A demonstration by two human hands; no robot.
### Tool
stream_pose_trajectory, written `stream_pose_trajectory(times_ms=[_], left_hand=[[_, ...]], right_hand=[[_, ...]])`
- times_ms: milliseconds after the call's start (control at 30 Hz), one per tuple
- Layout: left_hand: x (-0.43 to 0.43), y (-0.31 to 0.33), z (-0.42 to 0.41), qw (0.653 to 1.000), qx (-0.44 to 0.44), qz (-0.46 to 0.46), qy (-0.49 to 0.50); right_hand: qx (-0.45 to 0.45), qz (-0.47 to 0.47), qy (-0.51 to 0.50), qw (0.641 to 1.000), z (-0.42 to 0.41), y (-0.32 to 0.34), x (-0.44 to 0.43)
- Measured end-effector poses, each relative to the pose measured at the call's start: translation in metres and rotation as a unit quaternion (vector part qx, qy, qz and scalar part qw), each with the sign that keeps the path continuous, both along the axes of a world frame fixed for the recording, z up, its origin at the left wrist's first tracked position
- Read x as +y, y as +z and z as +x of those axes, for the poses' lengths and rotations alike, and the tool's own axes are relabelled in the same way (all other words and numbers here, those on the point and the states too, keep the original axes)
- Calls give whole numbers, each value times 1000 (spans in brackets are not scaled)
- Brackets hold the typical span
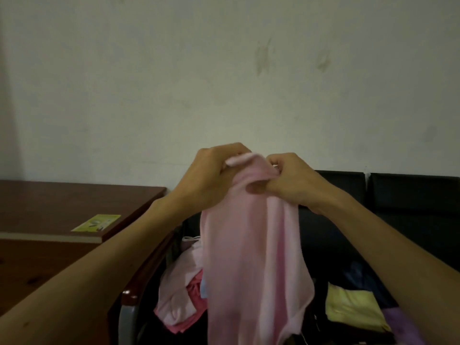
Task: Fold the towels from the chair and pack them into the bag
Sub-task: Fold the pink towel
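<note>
I am holding a pale pink towel (251, 257) up in front of the wall (224, 70), my left hand (209, 175) and my right hand (291, 181) both gripping its top edge with curled fingers, close together, while the cloth is hanging down in long folds. Below it, a heap of pink towels (179, 300) is lying on the dark chair (410, 207), with a yellow towel (348, 307) and a purple one (400, 324) lying to my right. A wooden table (62, 202) is standing to my left, carrying a yellow-green card (97, 222).
</note>
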State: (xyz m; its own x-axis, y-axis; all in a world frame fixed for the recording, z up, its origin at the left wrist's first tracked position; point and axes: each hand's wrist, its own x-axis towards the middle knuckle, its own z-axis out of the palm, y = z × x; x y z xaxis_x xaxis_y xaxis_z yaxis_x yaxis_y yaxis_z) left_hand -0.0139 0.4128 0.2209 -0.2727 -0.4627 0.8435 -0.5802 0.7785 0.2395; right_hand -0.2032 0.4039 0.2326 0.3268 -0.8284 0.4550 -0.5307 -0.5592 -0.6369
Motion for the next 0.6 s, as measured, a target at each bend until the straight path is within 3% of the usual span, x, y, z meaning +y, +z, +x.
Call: stream_pose_trajectory(times_ms=[67, 133, 200, 333, 433, 500, 600], left_hand=[[-3, 3, -1, 998, 51, 29, 2], [-5, 2, -4, 993, 91, 75, -3], [-5, 0, -10, 980, 145, 136, -20], [-5, 2, -14, 960, 225, 167, -10], [-7, 3, -8, 951, 256, 174, 5], [-10, 0, 0, 951, 261, 168, 17], [-16, -8, 16, 955, 246, 160, 32]], right_hand=[[-23, 90, 74, 993, -4, -4, 4], [-111, 165, 145, 969, -6, -12, 6], [-161, 199, 153, 954, -8, -24, 4], [39, 193, 132, 972, -17, -62, -12], [221, 246, 115, 937, -30, -94, -26], [322, 231, 99, 913, -43, -104, -36], [299, 152, 53, 941, -69, -93, -50]])
